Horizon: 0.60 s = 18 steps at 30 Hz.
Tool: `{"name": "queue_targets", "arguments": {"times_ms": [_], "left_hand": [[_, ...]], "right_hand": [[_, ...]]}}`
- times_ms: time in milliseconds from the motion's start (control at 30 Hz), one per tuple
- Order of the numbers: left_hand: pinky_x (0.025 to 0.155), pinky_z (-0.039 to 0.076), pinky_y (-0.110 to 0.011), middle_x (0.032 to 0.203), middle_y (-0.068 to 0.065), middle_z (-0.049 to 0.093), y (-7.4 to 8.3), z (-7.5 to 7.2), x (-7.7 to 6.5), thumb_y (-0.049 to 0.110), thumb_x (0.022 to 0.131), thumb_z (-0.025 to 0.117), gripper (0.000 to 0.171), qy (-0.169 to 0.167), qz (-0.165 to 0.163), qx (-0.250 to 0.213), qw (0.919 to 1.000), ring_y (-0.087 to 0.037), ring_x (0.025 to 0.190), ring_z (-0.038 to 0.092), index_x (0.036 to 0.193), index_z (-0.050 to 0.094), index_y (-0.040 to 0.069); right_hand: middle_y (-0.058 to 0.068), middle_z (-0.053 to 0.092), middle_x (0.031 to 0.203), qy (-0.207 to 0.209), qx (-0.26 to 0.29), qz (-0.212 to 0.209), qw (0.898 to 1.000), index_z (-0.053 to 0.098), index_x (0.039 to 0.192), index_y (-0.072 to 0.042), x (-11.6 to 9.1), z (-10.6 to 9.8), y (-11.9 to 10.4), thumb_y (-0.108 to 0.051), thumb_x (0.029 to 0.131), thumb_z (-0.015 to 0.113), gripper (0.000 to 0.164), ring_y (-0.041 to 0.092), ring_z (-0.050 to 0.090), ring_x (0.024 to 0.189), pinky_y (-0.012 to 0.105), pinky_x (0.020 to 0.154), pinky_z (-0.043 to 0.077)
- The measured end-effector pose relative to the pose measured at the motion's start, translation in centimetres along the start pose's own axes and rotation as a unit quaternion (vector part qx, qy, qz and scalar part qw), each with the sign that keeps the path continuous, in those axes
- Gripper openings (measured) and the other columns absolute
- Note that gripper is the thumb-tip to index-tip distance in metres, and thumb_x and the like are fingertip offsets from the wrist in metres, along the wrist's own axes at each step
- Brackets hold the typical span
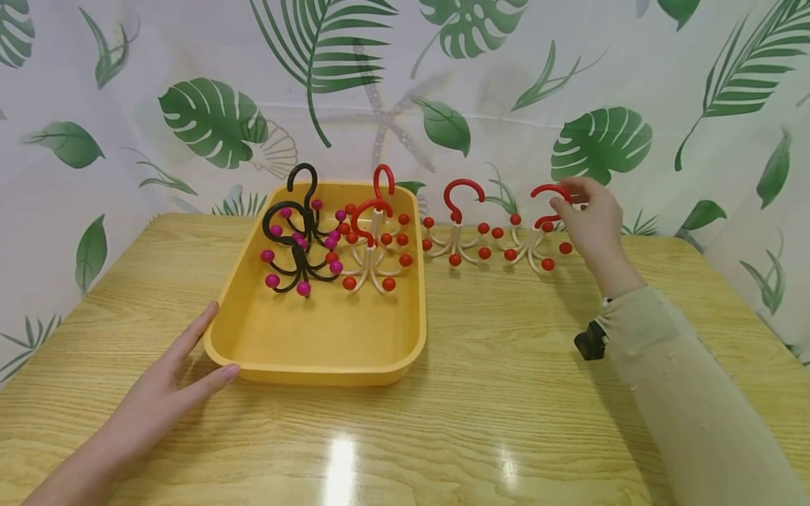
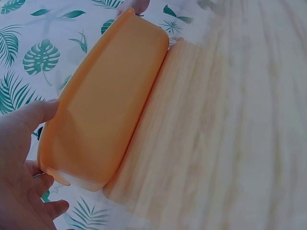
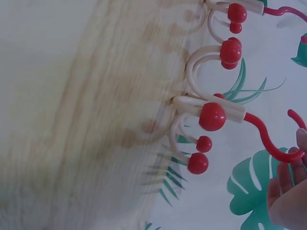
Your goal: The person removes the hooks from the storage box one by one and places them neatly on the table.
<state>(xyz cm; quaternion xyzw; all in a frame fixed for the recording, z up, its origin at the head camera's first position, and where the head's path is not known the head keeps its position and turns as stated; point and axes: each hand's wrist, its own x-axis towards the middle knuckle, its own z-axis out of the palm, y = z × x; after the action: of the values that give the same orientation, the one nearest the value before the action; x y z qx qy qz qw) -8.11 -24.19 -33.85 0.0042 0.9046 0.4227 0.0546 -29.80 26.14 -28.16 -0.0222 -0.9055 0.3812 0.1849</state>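
Observation:
At the right, my right hand (image 1: 591, 214) pinches the red hook (image 1: 552, 190) of a cream multi-arm hanger (image 1: 531, 246) with red ball tips. That hanger stands upright on the table against the back wall. Another red-and-cream hanger (image 1: 454, 239) stands between it and a yellow plastic tray (image 1: 316, 337). Inside the tray are two black hangers (image 1: 299, 260) with magenta balls and two red-hooked cream hangers (image 1: 370, 263). My left hand (image 1: 161, 393) touches the tray's near left corner, thumb at the front rim, index finger stretched along the left side.
The wooden table (image 1: 506, 393) runs back to a wall covering (image 1: 392, 84) printed with green leaves. A black strap piece (image 1: 591, 342) sits at my right wrist.

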Motion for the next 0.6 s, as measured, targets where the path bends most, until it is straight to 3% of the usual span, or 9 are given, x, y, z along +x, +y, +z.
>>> {"name": "queue_targets", "arguments": {"times_ms": [300,600], "left_hand": [[0.099,0.012,-0.075,0.159,-0.012,0.003,0.0,0.0,0.0,0.049,0.090,0.061,0.086,-0.002,-0.003,-0.001,1.0000,-0.049,0.140,0.005,0.151,0.000,0.044],[0.099,0.012,-0.075,0.159,-0.011,0.003,0.0,0.0,0.0,0.049,0.091,0.061,0.086,-0.001,-0.003,-0.001,1.0000,-0.048,0.140,0.005,0.150,0.000,0.044]], "right_hand": [[0.012,0.051,0.132,0.013,0.022,-0.061,0.998,0.054,0.133,-0.005,-0.5,0.5,-2.6,-0.025,0.095,0.061,0.044,0.029,0.042,0.124,0.042,0.105,0.034],[0.011,0.054,0.127,-0.006,0.046,-0.137,0.990,0.058,0.128,-0.006,-1.7,1.8,-6.5,-0.023,0.093,0.065,0.040,0.027,0.044,0.118,0.041,0.100,0.036]]}}
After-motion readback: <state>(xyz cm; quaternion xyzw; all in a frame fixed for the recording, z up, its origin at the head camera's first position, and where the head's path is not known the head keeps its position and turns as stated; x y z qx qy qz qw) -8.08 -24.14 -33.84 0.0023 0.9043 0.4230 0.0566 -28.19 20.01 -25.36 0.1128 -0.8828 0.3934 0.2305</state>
